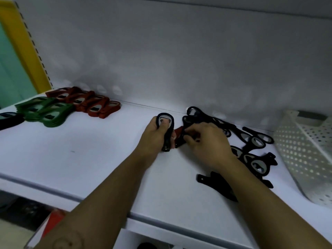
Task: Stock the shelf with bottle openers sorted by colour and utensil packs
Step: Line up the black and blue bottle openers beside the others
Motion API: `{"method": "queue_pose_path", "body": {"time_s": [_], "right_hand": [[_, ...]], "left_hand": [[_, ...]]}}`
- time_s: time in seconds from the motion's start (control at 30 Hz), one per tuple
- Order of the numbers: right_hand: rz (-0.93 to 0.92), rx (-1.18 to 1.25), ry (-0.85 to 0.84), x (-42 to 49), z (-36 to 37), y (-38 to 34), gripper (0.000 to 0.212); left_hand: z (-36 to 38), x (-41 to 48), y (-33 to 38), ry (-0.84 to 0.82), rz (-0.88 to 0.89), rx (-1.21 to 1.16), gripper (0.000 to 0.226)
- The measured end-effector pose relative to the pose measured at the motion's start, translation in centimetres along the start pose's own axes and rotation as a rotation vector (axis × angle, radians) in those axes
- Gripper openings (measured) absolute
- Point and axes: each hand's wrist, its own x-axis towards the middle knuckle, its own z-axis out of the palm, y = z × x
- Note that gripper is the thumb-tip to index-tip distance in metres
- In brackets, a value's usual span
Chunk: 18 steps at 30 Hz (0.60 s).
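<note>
Two hands work over the white shelf (89,159) in the head view, the only one to go by. The left hand (152,135) grips a black opener (166,130) upright, fingers wrapped round its handle and ring end up. The right hand (206,142) curls its fingertips round a loose opener (187,125) at the near edge of the scattered black heap (251,142). That piece looks black, though blur makes this uncertain. A red opener (179,134) lies between the hands, touching the tangle. The step in hand seems to be gathering blacks into one bundle. To do it well, lift each piece clear of its neighbours, lay it flat against the held one with rings aligned, and set the stray red aside so it does not ride along. Sorted stock sits well apart at far left: a red stack (86,102) against the back wall, a green stack (46,113) in front of it, and a black stack (9,120) at the frame edge. A perforated metal tray (305,151) leans at right, just beside the heap, crowding that side. No utensil packs are visible.
</note>
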Motion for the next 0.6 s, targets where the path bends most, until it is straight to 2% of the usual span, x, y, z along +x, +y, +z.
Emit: {"method": "queue_pose_path", "body": {"time_s": [0.13,0.23,0.3,0.47,0.6], "right_hand": [[-0.115,-0.147,-0.132,-0.5,1.2,-0.9,0.031],[-0.167,-0.151,-0.193,-0.5,1.0,-1.2,0.029],[-0.149,-0.109,-0.217,-0.6,0.4,-1.2,0.028],[-0.03,-0.149,-0.218,-0.5,0.0,-1.0,0.037],[0.048,-0.243,-0.243,-0.2,-0.4,-1.3,0.04]], "left_hand": [[-0.3,0.3,0.2,0.0,-0.008,-0.165,0.013],[-0.6,0.0,0.7,-0.062,-0.032,-0.181,0.028],[-0.7,-0.4,1.0,-0.098,-0.049,-0.146,0.032],[-0.7,-0.6,1.0,-0.082,-0.105,-0.148,0.02],[-0.7,-0.5,1.1,-0.125,-0.067,-0.135,0.024]]}}
